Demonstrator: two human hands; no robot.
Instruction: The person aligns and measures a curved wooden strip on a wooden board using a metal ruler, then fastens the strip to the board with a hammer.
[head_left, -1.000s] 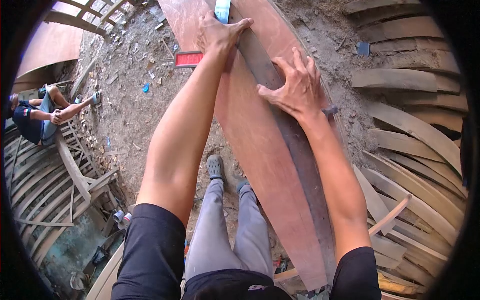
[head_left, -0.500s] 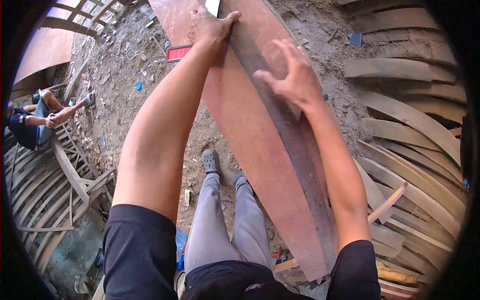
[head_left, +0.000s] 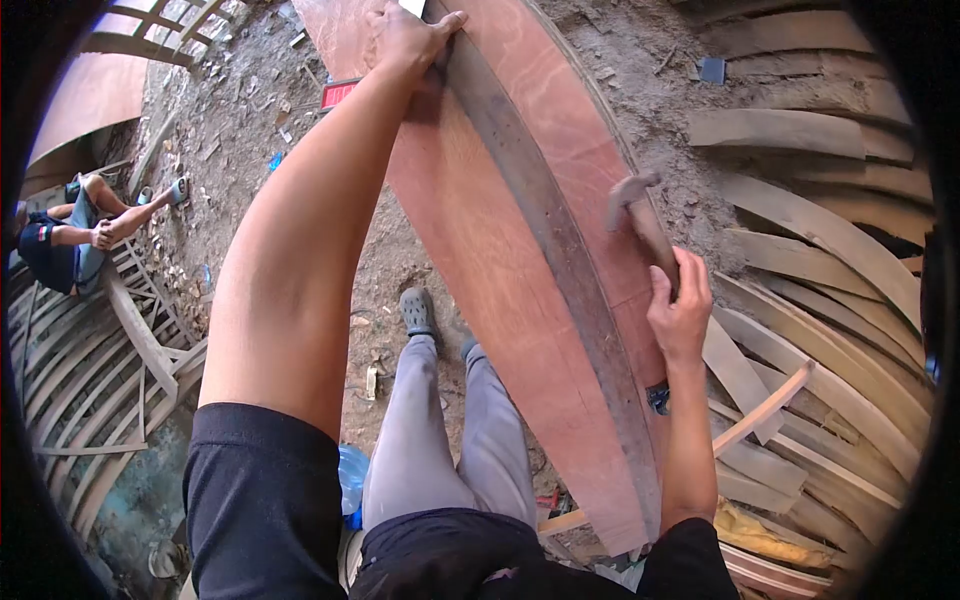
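Observation:
A long curved plywood hull [head_left: 490,250] runs diagonally before me, with a dark wooden strip [head_left: 545,215] along its middle. My left hand [head_left: 405,38] lies on it at the top of the view, thumb stretched out and fingertips partly cut off. A white flat piece [head_left: 412,6] shows beside that hand; whether it is gripped is unclear. On the right, my right hand [head_left: 682,310] is wrapped round the handle of a claw hammer [head_left: 640,210], its head pointing away from me over the hull's right edge.
A red tray-like object [head_left: 337,95] is at the hull's left edge. Curved timbers [head_left: 800,250] line the right side. A person [head_left: 70,240] sits at far left by a slatted wooden frame [head_left: 95,390]. A blue plastic container [head_left: 352,475] is near my legs.
My right hand has moved down and right from above the strip and now grips the hammer. The left hand stays on the hull, slightly higher in view.

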